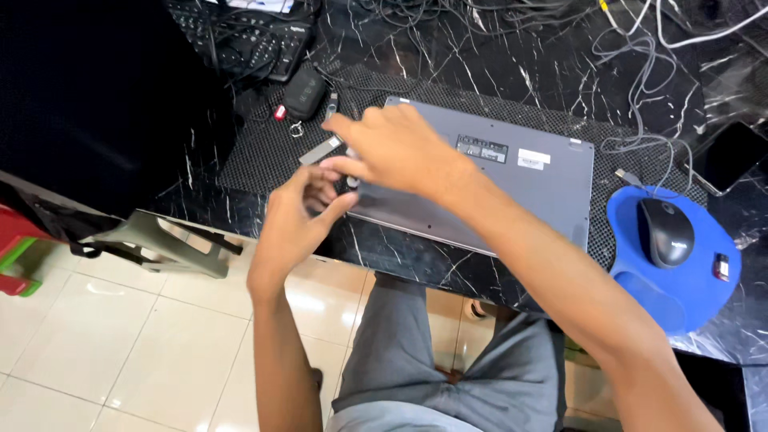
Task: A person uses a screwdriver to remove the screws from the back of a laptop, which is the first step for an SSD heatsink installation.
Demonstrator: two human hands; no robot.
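Observation:
A grey laptop (512, 188) lies closed and upside down on a black mesh mat (256, 156) on the dark marble desk. My left hand (298, 216) is at the laptop's near left corner, fingers curled around something small that I cannot make out. My right hand (396, 148) reaches across over the same corner, its fingertips pinching a small pale object right above the left hand. A flat silver piece (320, 150) lies on the mat just beyond my fingers.
A black mouse (666, 232) sits on a blue mouse pad (680, 300) at the right, with a phone (730, 156) behind it. A black keyboard (244, 36), a black pouch (304, 92) and tangled cables (640, 72) lie at the back. A chair (160, 240) stands at the left.

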